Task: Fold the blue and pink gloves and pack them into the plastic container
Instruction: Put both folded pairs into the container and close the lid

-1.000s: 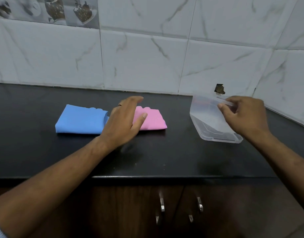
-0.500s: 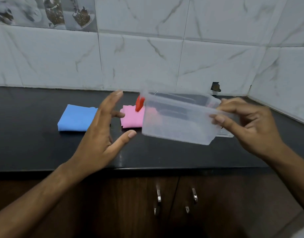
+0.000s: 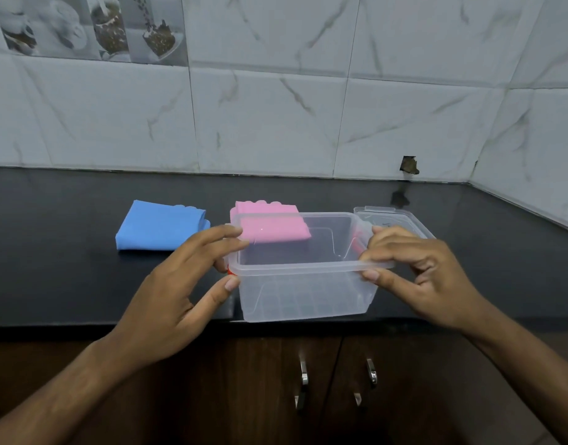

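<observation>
Both hands, left hand (image 3: 176,293) and right hand (image 3: 427,271), pinch the empty container (image 3: 303,284) by its end rims, mouth up for packing, folded pink glove (image 3: 269,221) and blue glove (image 3: 159,226) on surface (image 3: 51,252) at 11 o'clock.

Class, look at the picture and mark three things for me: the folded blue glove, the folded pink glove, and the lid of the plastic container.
blue glove (image 3: 159,227), head view, middle of its folded top face.
pink glove (image 3: 263,209), head view, uncovered part behind the container's rim.
lid (image 3: 404,220), head view, flat clear top, behind the right hand.
</observation>
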